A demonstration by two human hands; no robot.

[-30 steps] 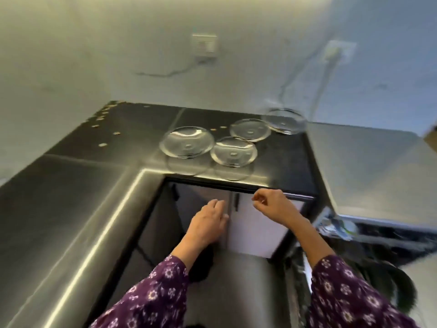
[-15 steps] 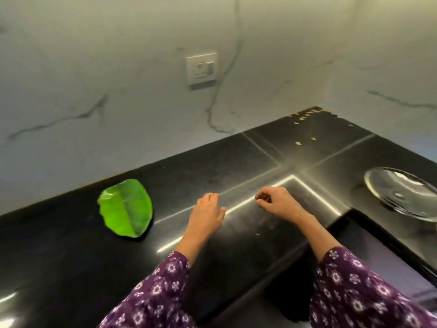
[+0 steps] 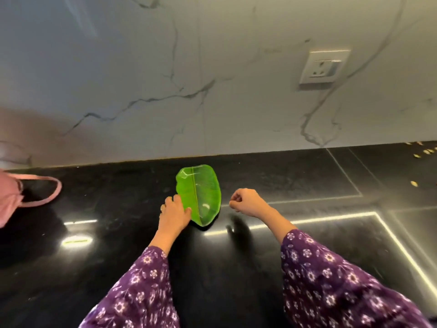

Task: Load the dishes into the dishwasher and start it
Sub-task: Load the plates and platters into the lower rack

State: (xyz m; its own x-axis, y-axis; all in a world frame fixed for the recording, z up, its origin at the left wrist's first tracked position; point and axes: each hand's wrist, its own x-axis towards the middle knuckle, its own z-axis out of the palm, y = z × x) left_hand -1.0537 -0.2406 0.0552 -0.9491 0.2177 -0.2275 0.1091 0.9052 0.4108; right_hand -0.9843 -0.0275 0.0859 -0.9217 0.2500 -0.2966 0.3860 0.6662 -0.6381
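Since half a second ago our view has turned to the left. The glass dish at the right has gone out of sight. The green leaf-shaped plate (image 3: 199,194), which lay well to the left of our hands, is now directly in front of us. Our left hand (image 3: 173,213) has reached it. Its bent fingers touch the left rim of the plate, and the thumb lies over the near-left edge, on the green surface. We cannot tell whether the hand already grips the plate or only touches it. The plate lies flat on the black countertop (image 3: 295,176), hollow side up, with its long axis pointing away from us, near the marble wall (image 3: 212,79).

Our right hand (image 3: 247,202) is just to the right of the plate and apart from it. Its fingers are curled into a loose fist and hold nothing. It hangs above the countertop, with its shadow below it on the shiny stone. Both arms wear purple sleeves (image 3: 331,280) with small white flowers.

On the wall, up at the right, sits a white wall socket (image 3: 324,67). At the far left edge a pink bag (image 3: 9,197) rests on the countertop, its strap lying in a loop. Some yellow crumbs (image 3: 428,151) lie near the wall at the far right.
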